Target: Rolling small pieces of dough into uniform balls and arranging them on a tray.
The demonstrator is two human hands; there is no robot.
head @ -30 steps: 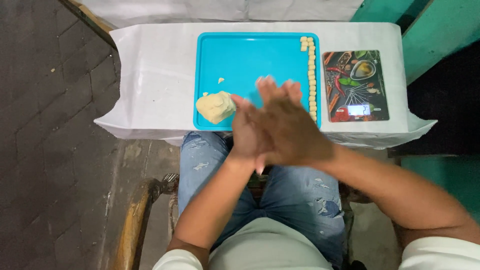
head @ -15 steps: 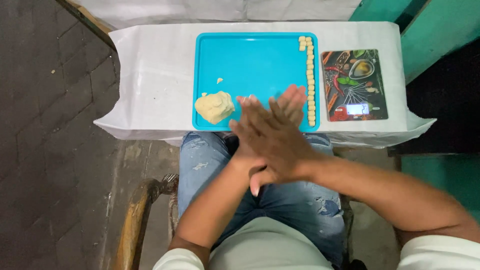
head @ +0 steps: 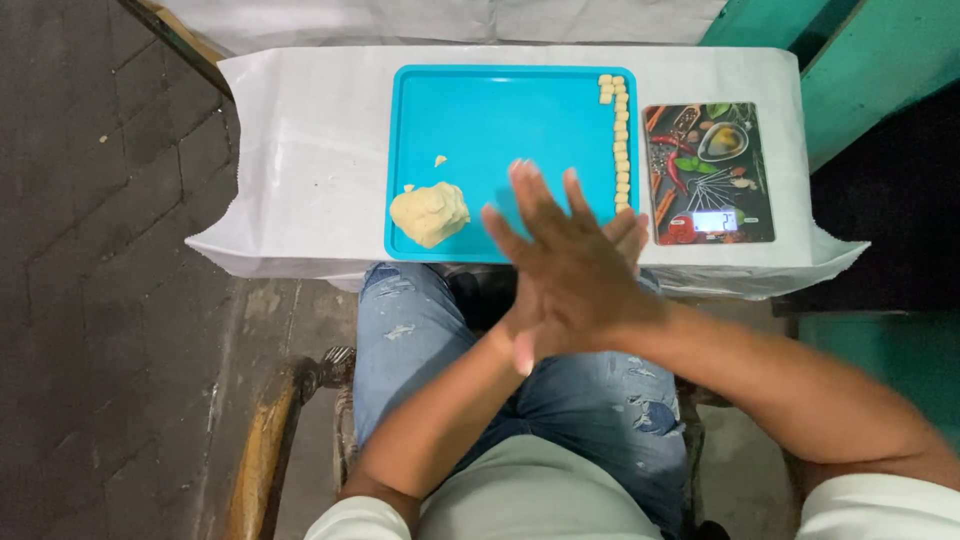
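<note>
- Over your lap, just short of the blue tray point(head: 500, 120), your right hand point(head: 575, 270) lies flat across your left hand point(head: 600, 260), palms pressed together, fingers straight.
- Since a second ago the right hand has slid forward and leftward over the left: a rolling stroke; whatever sits between is hidden.
- The dough lump point(head: 430, 213) rests at the tray's near-left corner, roundish, no clear long axis.
- The row of small dough pieces point(head: 620, 140) runs front-to-back along the tray's right edge, beside the kitchen scale point(head: 710, 170) on the white-covered surface point(head: 300, 150).

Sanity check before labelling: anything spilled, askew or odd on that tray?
Only one small thing: a stray dough crumb lies loose on the tray, just above the dough lump. The dough pieces run in a tidy line along the right edge, and the scale sits square beside the tray.
</note>
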